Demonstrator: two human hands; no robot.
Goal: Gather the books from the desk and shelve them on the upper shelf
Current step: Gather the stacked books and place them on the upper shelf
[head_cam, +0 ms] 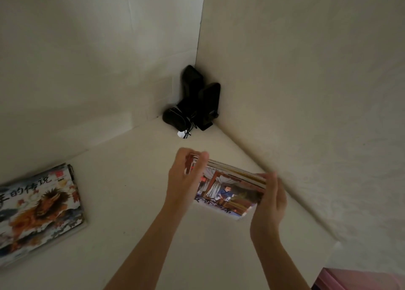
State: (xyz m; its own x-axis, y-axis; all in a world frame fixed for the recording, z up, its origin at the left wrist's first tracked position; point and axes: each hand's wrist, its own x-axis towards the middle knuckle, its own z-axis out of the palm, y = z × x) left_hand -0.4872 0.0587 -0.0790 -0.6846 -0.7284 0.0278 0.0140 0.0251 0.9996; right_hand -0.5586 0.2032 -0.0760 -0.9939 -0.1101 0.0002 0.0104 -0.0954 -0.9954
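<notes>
A small stack of thin picture books (230, 191) stands on edge on the white shelf (135, 191), leaning back toward the right wall, an illustrated cover facing me. My left hand (186, 180) grips the stack's left end, thumb in front and fingers behind. At the stack's right end my right hand (270, 199) lies flat against the page edges with straight fingers. Another stack of books (37, 213) with a lion-like beast on the cover lies flat at the shelf's left.
Black speakers and a black pouch with a cord (192, 101) fill the back corner. White walls close the shelf at the back and right. A pink object (359, 280) shows at the bottom right corner.
</notes>
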